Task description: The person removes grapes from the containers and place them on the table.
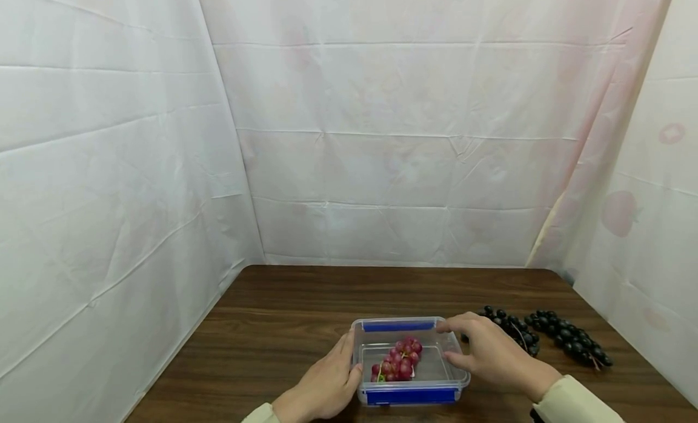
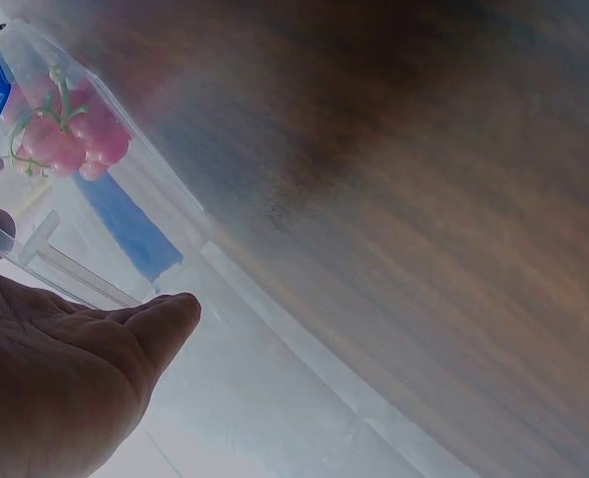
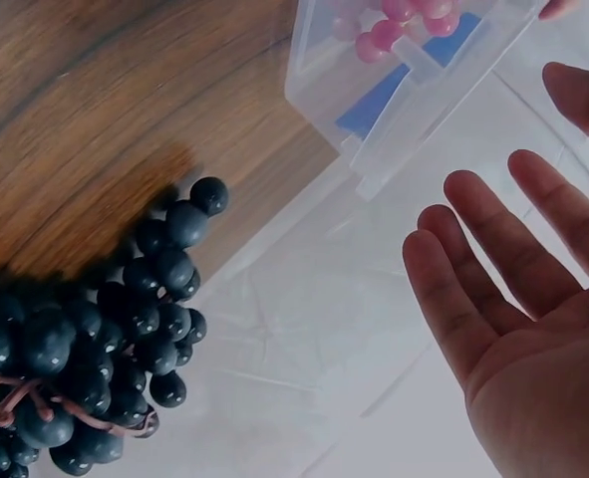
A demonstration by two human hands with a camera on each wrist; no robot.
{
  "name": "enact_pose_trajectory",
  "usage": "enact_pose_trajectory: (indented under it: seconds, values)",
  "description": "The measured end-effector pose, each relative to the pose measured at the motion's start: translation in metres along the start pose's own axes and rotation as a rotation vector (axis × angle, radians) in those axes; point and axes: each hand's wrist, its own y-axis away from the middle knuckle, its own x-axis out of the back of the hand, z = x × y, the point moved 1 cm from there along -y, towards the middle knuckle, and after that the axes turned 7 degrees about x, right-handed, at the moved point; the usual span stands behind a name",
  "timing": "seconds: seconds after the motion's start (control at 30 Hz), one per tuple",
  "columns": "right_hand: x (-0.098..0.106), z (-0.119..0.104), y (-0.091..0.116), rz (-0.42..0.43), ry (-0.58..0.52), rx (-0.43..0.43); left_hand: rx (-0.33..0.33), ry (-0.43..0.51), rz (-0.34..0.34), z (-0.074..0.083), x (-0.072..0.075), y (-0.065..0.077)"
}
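A clear plastic food box (image 1: 411, 385) with blue strips along its front and back sides sits near the table's front. Inside lies a bunch of red grapes (image 1: 403, 357); whether a clear lid covers it I cannot tell. My left hand (image 1: 327, 374) rests along the box's left side, its fingers extended against the wall. At the right side, my right hand (image 1: 485, 350) hovers by the rim with thumb and fingers spread. In the right wrist view that hand (image 3: 543, 299) holds nothing and stands apart from the box (image 3: 319, 85).
Two bunches of black grapes lie on the table to the right: the nearer bunch (image 1: 512, 329) partly behind my right hand, the other bunch (image 1: 569, 338) farther right. The brown wooden table (image 1: 272, 326) is bordered by white hanging sheets (image 1: 382, 168) at the back and sides.
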Motion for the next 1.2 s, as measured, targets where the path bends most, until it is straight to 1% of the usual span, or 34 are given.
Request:
enact_pose_trajectory:
  seconds: [0.13,0.27,0.53,0.87,1.1,1.2]
  values:
    - [-0.004,-0.003,-0.004,-0.016,-0.002,0.008,-0.013,0.000,0.016,0.002,0.001,0.001]
    - [-0.006,-0.004,-0.005,-0.034,0.007,0.022,-0.021,0.003,0.016,0.002,0.001,0.001]
    - [-0.009,-0.005,-0.006,-0.065,-0.037,0.033,-0.022,-0.009,0.013,0.003,0.001,0.000]
    - [-0.014,-0.003,-0.011,-0.094,-0.027,0.080,-0.023,-0.005,0.020,0.002,0.001,0.001]
    - [-0.016,-0.005,-0.015,-0.111,0.014,0.112,-0.014,-0.001,0.010,0.001,0.000,0.000]
    - [-0.017,-0.005,-0.017,-0.124,0.010,0.124,-0.013,-0.001,0.011,0.001,0.000,0.000]
